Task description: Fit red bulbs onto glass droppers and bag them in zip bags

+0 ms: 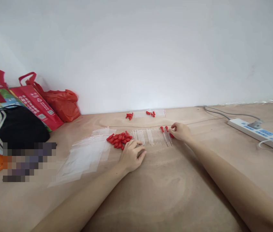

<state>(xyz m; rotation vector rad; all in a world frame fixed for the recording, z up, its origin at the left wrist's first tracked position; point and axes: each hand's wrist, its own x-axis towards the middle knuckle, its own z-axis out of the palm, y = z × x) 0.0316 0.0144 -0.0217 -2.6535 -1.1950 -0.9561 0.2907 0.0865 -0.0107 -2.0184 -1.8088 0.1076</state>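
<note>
A row of thin clear tubes lies side by side on the wooden table. Two tubes at the row's right end carry red rubber bulbs on their far ends. My right hand is at that end, fingers bent together beside the bulbs; another red bulb shows under it, and its fingertips are too small to tell what they grip. A pile of red bulbs sits left of the row. Just in front of the pile, my left hand rests with fingers curved and apart, near the tubes' left end.
Clear plastic bags lie overlapped at the left. Behind the row is a clear bag with more red bulbs. Shopping bags and a black bag stand far left. A white power strip with cables lies right.
</note>
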